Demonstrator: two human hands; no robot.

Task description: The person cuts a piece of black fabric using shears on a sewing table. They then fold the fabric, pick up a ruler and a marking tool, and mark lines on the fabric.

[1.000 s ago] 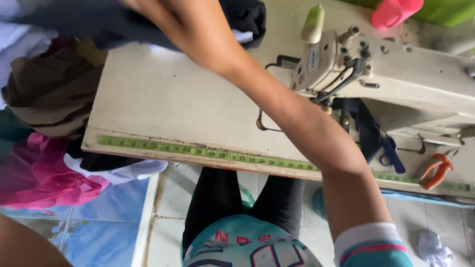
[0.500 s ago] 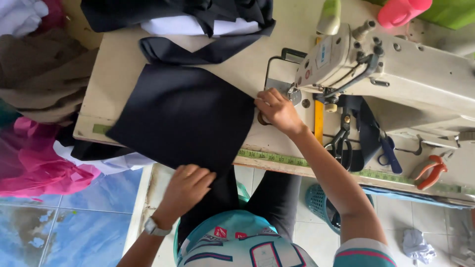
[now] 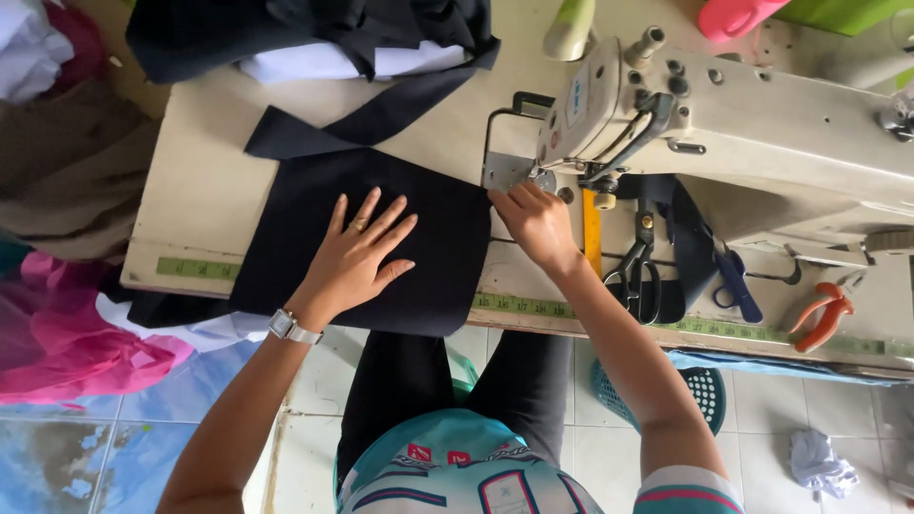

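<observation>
A dark navy fabric panel (image 3: 433, 271) lies flat on the sewing table (image 3: 205, 186), its near edge hanging over the front. My left hand (image 3: 357, 249) rests flat on it with fingers spread; a watch is on that wrist. My right hand (image 3: 535, 221) pinches the panel's right edge just in front of the needle area of the white sewing machine (image 3: 762, 124).
A pile of dark and white cloth (image 3: 314, 48) sits at the table's back. Black scissors (image 3: 636, 276), blue-handled scissors (image 3: 738, 281) and orange snips (image 3: 821, 314) lie right of the needle. Pink cloth (image 3: 67, 333) is heaped at the left. A blue basket (image 3: 700, 385) stands below.
My left hand came up from below the table edge onto the dark panel. The panel has been squared and slid right toward the needle; my right hand now grips its edge.
</observation>
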